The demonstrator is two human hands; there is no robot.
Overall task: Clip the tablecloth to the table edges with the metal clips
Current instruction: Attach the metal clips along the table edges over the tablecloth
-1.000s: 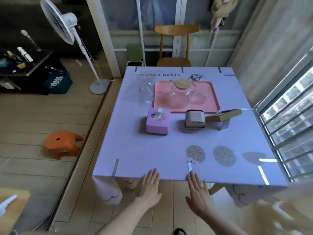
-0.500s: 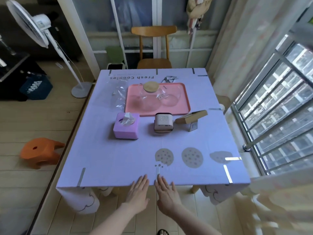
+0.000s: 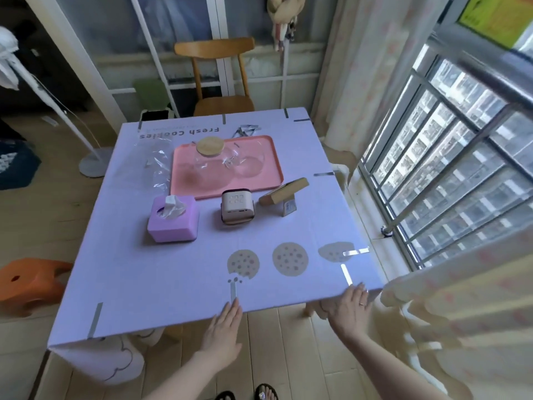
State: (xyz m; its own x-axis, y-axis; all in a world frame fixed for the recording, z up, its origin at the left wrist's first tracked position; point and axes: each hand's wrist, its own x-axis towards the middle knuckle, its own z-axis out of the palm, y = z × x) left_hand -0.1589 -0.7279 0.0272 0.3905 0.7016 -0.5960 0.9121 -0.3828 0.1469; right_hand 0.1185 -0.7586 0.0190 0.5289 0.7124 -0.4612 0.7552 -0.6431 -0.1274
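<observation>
Flat & empty, your left hand (image 3: 223,324) & right hand (image 3: 349,307) touch tablecloth (image 3: 173,278) at 6 o'clock. Metal clips (image 3: 233,291) on 6, 3, 12 edges; 9 looks unclipped.

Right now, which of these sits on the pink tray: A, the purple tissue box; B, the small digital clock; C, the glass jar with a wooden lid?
C: the glass jar stands on the pink tray; the tissue box and clock sit off it on the tablecloth.

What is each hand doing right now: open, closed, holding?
Left hand: open, straight fingers at the lilac printed tablecloth's near edge.
Right hand: open, fingers flat at the near right corner.
</observation>
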